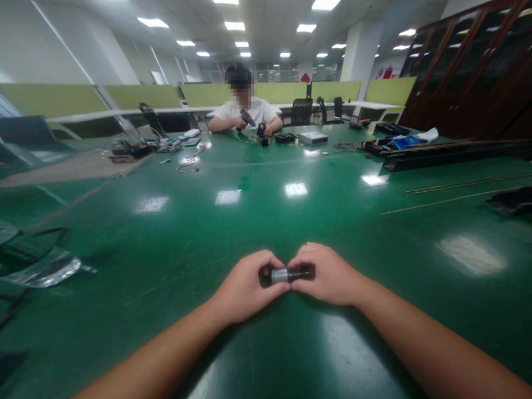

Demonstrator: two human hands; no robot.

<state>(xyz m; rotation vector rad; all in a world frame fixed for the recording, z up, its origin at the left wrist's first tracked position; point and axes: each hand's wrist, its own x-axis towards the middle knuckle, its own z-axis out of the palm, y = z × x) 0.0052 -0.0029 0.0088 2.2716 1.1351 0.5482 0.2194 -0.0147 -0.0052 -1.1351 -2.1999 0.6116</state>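
Close in front of me, low over the green table, both my hands hold one short black cylinder with a silver band. It lies crosswise, and its exact kind does not show. My left hand is closed around the left end, thumb in front and fingers behind. Around the darker right end, my right hand is closed in the same way. The fingertips of the two hands nearly meet at the middle. Parts of both ends are hidden in the fingers.
Across the table a person in a white shirt holds a power drill and a small black part. Electronics and cables lie back left. Black bars and thin rods lie right. Clear plastic wrap sits near left.
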